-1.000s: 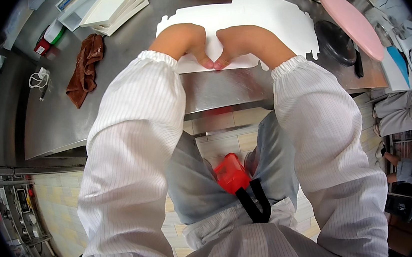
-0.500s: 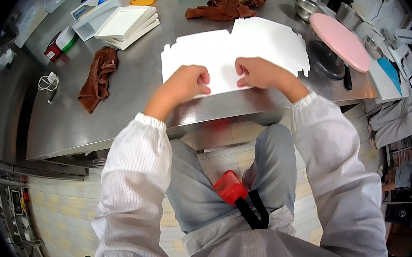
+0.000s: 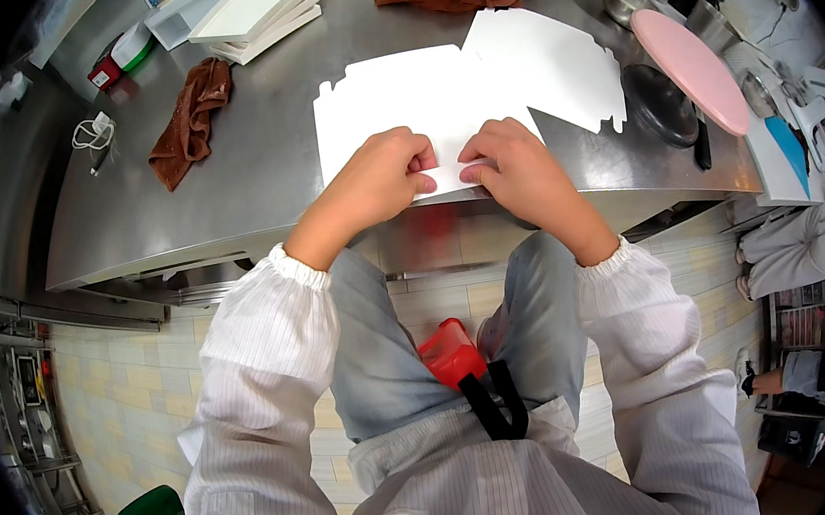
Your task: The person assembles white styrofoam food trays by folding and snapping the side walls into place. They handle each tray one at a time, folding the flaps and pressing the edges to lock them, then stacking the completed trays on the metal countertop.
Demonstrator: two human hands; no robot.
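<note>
A flat white die-cut cardboard sheet (image 3: 396,98) lies at the front of the steel table. My left hand (image 3: 384,173) pinches its near edge, thumb below and fingers curled. A short gap away, my right hand (image 3: 517,163) grips the same edge, closed in the same way. Between the two hands a narrow strip along that edge looks folded up. A second white cardboard sheet (image 3: 558,66) with notched edges rests at an angle to the right, partly overlapped by the first. The hands hide part of the near edge.
A black pan (image 3: 660,109) and a pink round board (image 3: 690,70) stand at right, near a metal bowl (image 3: 625,0). Brown cloths (image 3: 192,120) lie left and far back. White trays (image 3: 257,17) are stacked back left, with a white cable (image 3: 95,133) farther left.
My hands have come closer together, the right one moving left and turning inward. The held sheet has shifted left and nearer, opening a gap beside the second sheet. The view has tilted slightly.
</note>
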